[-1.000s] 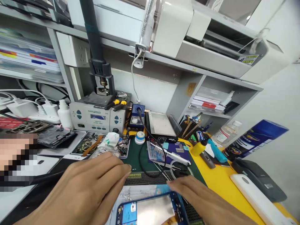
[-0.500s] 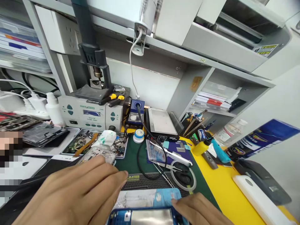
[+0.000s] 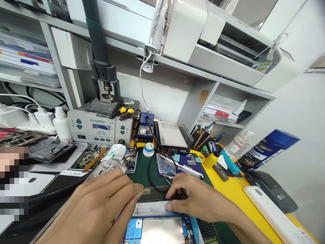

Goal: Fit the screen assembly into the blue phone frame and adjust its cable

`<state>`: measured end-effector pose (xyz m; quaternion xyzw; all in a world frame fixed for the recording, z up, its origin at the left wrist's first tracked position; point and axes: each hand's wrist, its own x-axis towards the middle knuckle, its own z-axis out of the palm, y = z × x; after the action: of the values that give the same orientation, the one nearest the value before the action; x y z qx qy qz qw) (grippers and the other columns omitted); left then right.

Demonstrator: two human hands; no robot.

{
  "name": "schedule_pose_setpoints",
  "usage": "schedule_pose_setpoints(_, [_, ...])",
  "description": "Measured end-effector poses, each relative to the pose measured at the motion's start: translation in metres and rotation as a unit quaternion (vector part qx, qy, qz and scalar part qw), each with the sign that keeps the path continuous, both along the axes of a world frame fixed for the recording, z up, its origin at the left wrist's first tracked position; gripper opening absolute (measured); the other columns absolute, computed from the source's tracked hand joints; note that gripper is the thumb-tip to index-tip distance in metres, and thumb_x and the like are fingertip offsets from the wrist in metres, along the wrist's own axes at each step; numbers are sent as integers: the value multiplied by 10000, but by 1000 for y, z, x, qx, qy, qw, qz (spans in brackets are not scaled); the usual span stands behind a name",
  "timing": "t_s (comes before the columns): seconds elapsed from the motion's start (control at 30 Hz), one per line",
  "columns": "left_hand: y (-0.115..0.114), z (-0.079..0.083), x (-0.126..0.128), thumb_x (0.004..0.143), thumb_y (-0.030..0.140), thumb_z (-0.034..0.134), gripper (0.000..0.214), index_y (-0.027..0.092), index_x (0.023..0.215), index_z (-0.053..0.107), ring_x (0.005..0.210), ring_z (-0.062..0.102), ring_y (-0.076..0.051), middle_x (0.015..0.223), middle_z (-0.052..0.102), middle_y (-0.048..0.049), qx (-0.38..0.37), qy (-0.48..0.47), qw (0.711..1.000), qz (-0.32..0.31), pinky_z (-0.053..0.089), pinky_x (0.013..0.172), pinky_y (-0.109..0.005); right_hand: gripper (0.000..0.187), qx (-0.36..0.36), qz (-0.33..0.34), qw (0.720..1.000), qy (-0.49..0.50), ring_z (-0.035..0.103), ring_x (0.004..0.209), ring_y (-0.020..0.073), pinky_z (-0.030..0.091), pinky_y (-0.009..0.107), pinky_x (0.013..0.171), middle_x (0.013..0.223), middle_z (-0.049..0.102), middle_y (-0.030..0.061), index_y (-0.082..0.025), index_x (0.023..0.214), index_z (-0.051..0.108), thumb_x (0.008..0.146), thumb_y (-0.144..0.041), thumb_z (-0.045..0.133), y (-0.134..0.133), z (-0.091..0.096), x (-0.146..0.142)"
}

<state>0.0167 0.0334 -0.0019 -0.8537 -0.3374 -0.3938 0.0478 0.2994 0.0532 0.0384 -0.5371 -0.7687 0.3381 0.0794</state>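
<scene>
An opened phone (image 3: pixel 132 229) with a blue frame and a silver metal plate lies at the bottom centre, cut off by the view's edge. Behind it is a white and blue pad (image 3: pixel 149 209). My left hand (image 3: pixel 101 203) curls over the phone's left side, fingers pressed together; its thumb is hidden. Over the far edge of the pad, my right hand (image 3: pixel 193 196) has thumb and index finger a little apart, with nothing visible between them. The thumb tip reaches the pad. Beneath both lies a black perforated mat (image 3: pixel 158 194), partly covered by my right hand.
Trays of phone parts (image 3: pixel 98 159) lie at the left, before a grey soldering station (image 3: pixel 101 127). A black cable (image 3: pixel 149 173) loops behind the mat, near a white-handled tool (image 3: pixel 189 169). Bottles and a blue spray can (image 3: pixel 269 149) stand right. A pixelated patch covers the left edge.
My right hand has moved from the phone's right side up and left, over the pad's far edge. My left hand stays at the phone's left side. The camera view has shifted.
</scene>
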Motion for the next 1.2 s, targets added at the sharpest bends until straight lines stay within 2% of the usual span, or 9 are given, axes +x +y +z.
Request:
schedule_pose_setpoints(0.07, [1, 2, 2, 1046, 125, 540, 183, 237, 1081, 680, 764, 658, -190, 867, 727, 8, 2, 9, 1000, -12, 540, 867, -379, 141, -29, 2, 999, 22, 636, 745, 184, 430, 276, 623, 826, 745, 10, -241, 846, 859, 846, -380, 837, 8, -9, 1])
schedule_pose_setpoints(0.13, [3, 4, 3, 1048, 113, 530, 179, 232, 1068, 662, 741, 637, -190, 844, 699, 9, -7, 9, 1000, -17, 527, 809, -376, 160, -46, -3, 998, 50, 589, 694, 159, 392, 269, 592, 771, 728, 2, -229, 829, 869, 866, -372, 808, 10, -16, 3])
schedule_pose_setpoints(0.33, [4, 7, 3, 1054, 141, 514, 173, 231, 1028, 660, 734, 630, -213, 818, 669, 0, -34, -1, 999, -11, 503, 677, -373, 176, -57, -8, 994, 96, 563, 711, 147, 385, 272, 613, 801, 731, 12, -187, 846, 875, 879, -330, 778, 6, -19, 3])
schedule_pose_setpoints(0.5, [3, 8, 1, 1070, 190, 513, 144, 245, 1063, 645, 756, 664, -210, 865, 696, 5, -44, 4, 999, -5, 542, 736, -387, 186, -53, 5, 993, 104, 601, 773, 162, 428, 279, 678, 842, 727, 20, -181, 820, 867, 908, -287, 743, 6, -16, 2])
schedule_pose_setpoints(0.63, [3, 12, 1, 1069, 186, 513, 136, 252, 1059, 632, 737, 666, -199, 840, 688, 17, -46, -2, 999, -15, 530, 715, -364, 204, -47, 9, 993, 110, 607, 803, 167, 432, 283, 700, 874, 728, 24, -180, 831, 860, 934, -271, 709, 5, -17, 4])
schedule_pose_setpoints(0.77, [3, 10, 2, 1065, 181, 523, 137, 251, 1063, 641, 738, 672, -193, 843, 692, 17, -42, -5, 999, -18, 530, 733, -360, 158, -54, 3, 992, 117, 606, 757, 160, 404, 276, 638, 848, 735, 18, -188, 867, 877, 888, -306, 774, 3, -21, 4])
schedule_pose_setpoints(0.87, [2, 5, 2, 1070, 199, 523, 149, 252, 1055, 662, 761, 669, -204, 859, 699, 10, -53, -5, 999, -12, 499, 702, -358, 132, -54, -6, 990, 127, 639, 785, 169, 438, 273, 671, 851, 750, 21, -192, 840, 875, 865, -257, 764, 4, -22, 2])
schedule_pose_setpoints(1.03, [-1, 5, 4, 1089, 260, 457, 260, 266, 975, 690, 767, 647, -205, 826, 682, 9, -137, -29, 990, -7, 465, 694, -345, 157, -45, 0, 991, 125, 619, 781, 161, 450, 269, 694, 851, 730, 9, -184, 797, 834, 885, -244, 719, 4, -21, 2])
schedule_pose_setpoints(1.2, [-9, 25, 8, 1066, 380, 429, 331, 270, 911, 701, 756, 641, -194, 822, 700, 12, -286, -51, 957, 0, 429, 688, -319, 295, -9, -8, 995, 98, 535, 668, 147, 389, 271, 615, 743, 674, -10, -180, 856, 779, 995, -409, 655, 1, -15, 7])
